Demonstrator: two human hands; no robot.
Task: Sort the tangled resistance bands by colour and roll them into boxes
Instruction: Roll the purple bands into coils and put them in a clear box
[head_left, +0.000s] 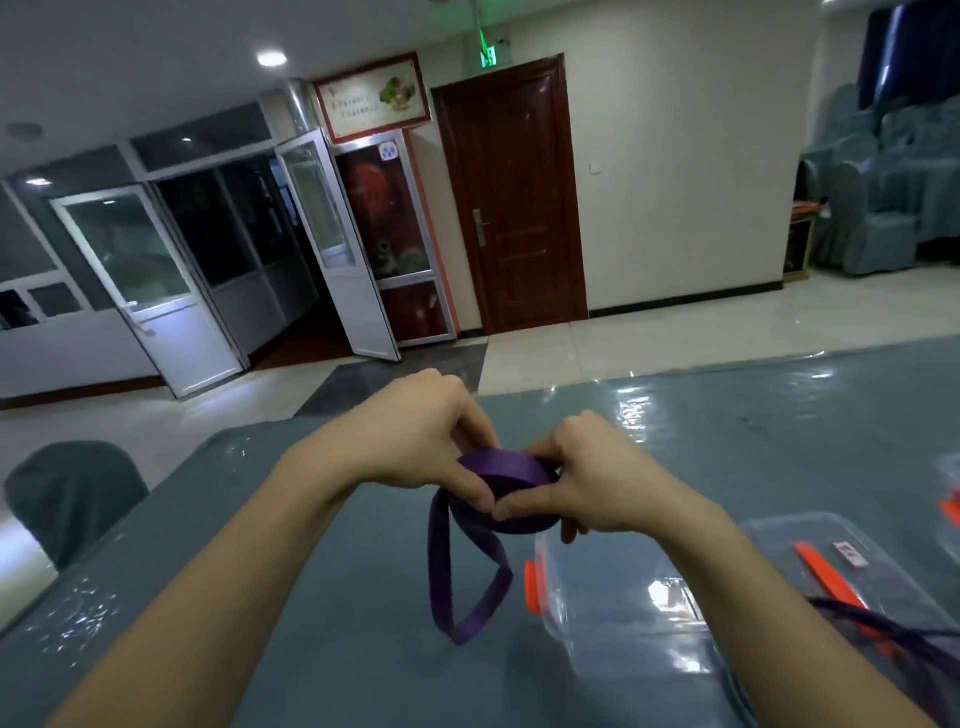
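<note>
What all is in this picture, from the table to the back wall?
purple band: one, purple, half rolled between both hands, loose loop hanging below
second purple band: one, dark purple, at the near box, lower right
orange band: one, orange, inside the near box
near box: one, clear with orange latch, right of the hands
table: one, grey-blue, beneath the hands
chair: one, dark grey, left of table
door: one, brown, back wall
left hand: one, grips the roll
right hand: one, grips the roll

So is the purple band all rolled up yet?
Only partly. The left hand and right hand grip a tight roll of the purple band, but a long loop hangs loose below.
</note>
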